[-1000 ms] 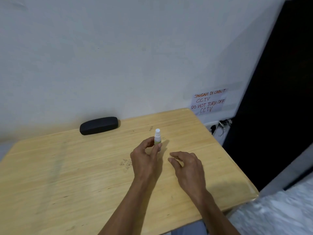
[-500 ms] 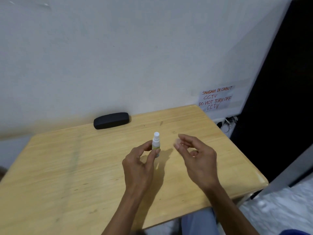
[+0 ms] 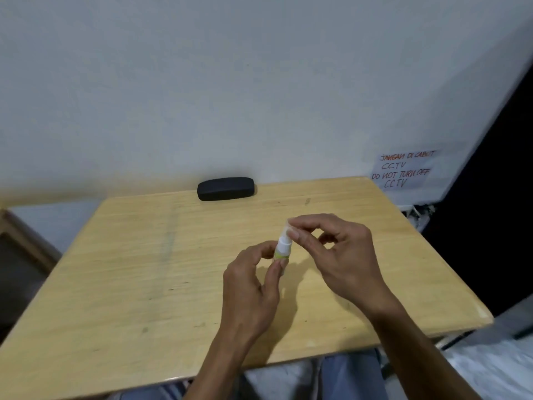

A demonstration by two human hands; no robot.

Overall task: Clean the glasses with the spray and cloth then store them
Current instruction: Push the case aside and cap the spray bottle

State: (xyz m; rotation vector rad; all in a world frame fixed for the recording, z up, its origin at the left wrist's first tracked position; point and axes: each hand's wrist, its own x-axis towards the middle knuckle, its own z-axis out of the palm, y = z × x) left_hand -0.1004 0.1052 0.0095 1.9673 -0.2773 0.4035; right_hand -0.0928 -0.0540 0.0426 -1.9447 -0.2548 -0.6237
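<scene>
Both hands meet above the middle of a wooden table. Left hand (image 3: pixel 253 287) pinches the lower body of a small spray bottle (image 3: pixel 282 249) between thumb and fingertips, holding it upright just over the tabletop. Right hand (image 3: pixel 343 255) curls its thumb and forefinger around the clear cap (image 3: pixel 289 226) at the bottle's top, the other fingers bent loosely behind. Whether the cap is seated on the bottle or lifted from it cannot be told.

Around the hands the table (image 3: pixel 144 284) lies bare and pale yellow, with wide open wood to the left and toward the person. Its right edge runs close past the right wrist; its near edge crosses just over the person's lap. A black glasses case (image 3: pixel 225 188), closed, lies at the far edge against the white wall (image 3: pixel 230 82), well apart from the hands. A handwritten paper note (image 3: pixel 403 170) is stuck to the wall beyond the far right corner.
</scene>
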